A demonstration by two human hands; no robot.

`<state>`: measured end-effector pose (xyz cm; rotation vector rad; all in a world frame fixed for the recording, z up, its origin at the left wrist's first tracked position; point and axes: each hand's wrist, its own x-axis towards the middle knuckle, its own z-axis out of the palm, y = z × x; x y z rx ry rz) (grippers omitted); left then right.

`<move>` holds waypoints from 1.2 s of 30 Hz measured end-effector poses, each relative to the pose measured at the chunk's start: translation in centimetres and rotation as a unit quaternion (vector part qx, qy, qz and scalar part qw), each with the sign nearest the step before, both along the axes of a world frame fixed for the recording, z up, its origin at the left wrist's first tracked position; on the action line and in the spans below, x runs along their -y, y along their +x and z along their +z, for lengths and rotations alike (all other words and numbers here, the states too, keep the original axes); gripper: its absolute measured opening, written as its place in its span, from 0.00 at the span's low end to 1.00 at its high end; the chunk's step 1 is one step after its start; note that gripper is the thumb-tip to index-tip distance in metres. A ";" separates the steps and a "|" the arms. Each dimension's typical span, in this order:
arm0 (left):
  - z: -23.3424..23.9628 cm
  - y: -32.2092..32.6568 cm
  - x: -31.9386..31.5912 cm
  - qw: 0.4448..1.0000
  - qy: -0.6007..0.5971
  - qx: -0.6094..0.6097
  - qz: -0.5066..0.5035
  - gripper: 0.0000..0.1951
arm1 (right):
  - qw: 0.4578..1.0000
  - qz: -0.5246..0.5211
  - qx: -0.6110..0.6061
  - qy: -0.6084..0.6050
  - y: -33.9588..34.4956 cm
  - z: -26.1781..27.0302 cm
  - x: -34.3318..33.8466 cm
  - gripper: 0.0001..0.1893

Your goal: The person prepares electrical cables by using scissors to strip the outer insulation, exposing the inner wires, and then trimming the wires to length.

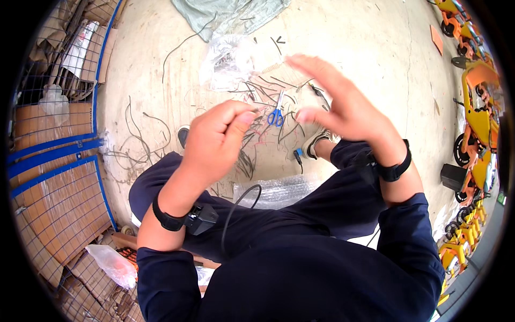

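Observation:
My left hand [221,137] pinches the end of a thin cable between thumb and forefinger; a short reddish tip pokes out toward the right. My right hand [338,100] is raised with its fingers apart and holds nothing. Between the hands, blue-handled scissors [276,117] lie on the concrete floor with their blades pointing away from me. Many dark cable offcuts [247,163] and thin red wire scraps are strewn around them. A black cable with a blue connector [297,153] lies by my right shoe. The rest of the held cable cannot be told apart clearly.
Beyond the scissors lies a clear plastic bag [229,60], near a grey-green sheet [233,16]. Loose cables [139,141] lie at left beside a blue wire-mesh cage [95,100] holding cardboard. Bubble wrap [277,191] lies between my legs. Yellow and orange small-wheeled vehicles [481,108] line the right.

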<state>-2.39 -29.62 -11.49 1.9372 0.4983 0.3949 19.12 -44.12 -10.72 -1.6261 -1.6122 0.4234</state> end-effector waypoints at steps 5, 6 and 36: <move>-0.6 0.3 0.5 0.999 -0.011 0.020 -0.043 0.07 | 0.988 0.085 -0.083 -0.100 -0.9 0.4 -0.9 0.09; -0.4 0.2 0.4 0.999 -0.024 0.001 -0.043 0.08 | 0.983 0.083 -0.106 -0.123 -0.5 0.6 -1.0 0.08; -0.5 -2.0 -4.9 0.970 -0.123 -0.121 0.169 0.14 | 0.827 -0.300 -0.103 -0.464 0.1 -41.4 -2.4 0.23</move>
